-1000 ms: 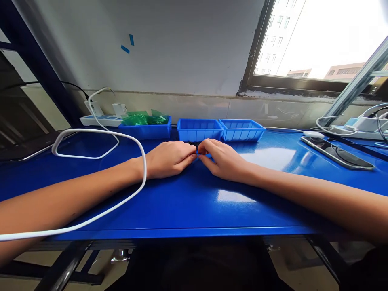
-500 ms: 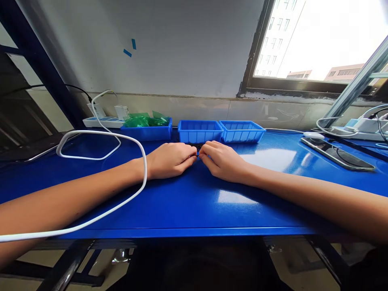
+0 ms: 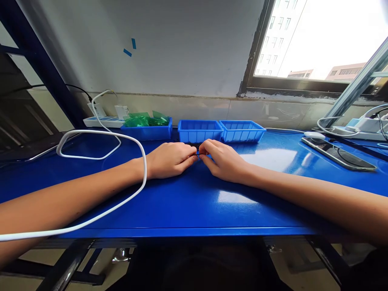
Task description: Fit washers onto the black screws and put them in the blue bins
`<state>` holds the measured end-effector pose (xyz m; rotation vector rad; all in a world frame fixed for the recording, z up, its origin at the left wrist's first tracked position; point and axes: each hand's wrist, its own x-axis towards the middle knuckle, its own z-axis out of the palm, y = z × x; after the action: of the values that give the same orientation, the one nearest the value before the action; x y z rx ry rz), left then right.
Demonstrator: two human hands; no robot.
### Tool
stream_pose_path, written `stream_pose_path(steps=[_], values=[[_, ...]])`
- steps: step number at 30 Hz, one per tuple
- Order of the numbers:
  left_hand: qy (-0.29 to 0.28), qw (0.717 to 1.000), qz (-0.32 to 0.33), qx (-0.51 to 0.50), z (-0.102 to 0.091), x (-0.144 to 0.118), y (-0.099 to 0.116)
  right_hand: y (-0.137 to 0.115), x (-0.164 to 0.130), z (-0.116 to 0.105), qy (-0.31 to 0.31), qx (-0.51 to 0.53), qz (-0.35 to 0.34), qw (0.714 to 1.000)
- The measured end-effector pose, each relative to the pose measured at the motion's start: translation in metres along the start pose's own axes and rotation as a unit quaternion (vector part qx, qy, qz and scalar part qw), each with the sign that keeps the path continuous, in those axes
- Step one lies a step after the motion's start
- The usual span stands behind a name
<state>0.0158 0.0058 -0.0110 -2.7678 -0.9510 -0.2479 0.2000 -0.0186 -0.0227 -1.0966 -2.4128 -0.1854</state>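
Head view. Left hand (image 3: pixel 170 160) rests palm-down on the blue table (image 3: pixel 188 202), fingers curled in narrow, tips pinched together at its 3 o'clock side. Right hand (image 3: pixel 222 160) lies likewise, fingers curled narrow, tips meeting those of the left. Between the two sets of fingertips sits a small dark part (image 3: pixel 197 152); both hands pinch it, though it is too small to tell what it is. It lies at the table centre, just at 6 o'clock of the middle blue bin (image 3: pixel 200 131). A few dark bits (image 3: pixel 191 144) lie on the table close under that bin's front wall.

Surroundings: right blue bin (image 3: pixel 241 130) stands touching the middle one at its 3 o'clock. Left blue bin (image 3: pixel 146 131) stands at 9 o'clock of the middle bin, a gap between them, and holds green bags (image 3: pixel 144 119). White cable (image 3: pixel 127 139) loops over the table at 9 o'clock of the hands and crosses the left forearm near the wrist. White power strip (image 3: pixel 100 121) lies against the wall at 10 o'clock. Phone (image 3: pixel 338 152) lies flat at 3 o'clock, well apart from the hands; a second power strip (image 3: pixel 360 128) with cables is behind it. Window (image 3: pixel 321 38) at 1 o'clock.
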Motion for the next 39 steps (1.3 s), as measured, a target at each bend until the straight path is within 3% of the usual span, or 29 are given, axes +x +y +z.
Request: stream_pose_path(steps=[9, 27, 39], values=[[-0.002, 1.0, -0.005, -0.007, 0.0003, -0.001, 0.0004, 0.0027, 0.0009, 0.0044, -0.023, -0.015, -0.009, 1.0], [-0.023, 1.0, 0.0, 0.008, -0.0033, -0.0003, -0.0008, 0.0022, 0.0005, 0.002, 0.016, 0.01, -0.015, 1.0], [-0.013, 1.0, -0.001, -0.01, -0.0023, -0.0017, -0.0013, 0.0026, 0.0016, 0.0022, -0.003, -0.042, -0.038, 0.998]])
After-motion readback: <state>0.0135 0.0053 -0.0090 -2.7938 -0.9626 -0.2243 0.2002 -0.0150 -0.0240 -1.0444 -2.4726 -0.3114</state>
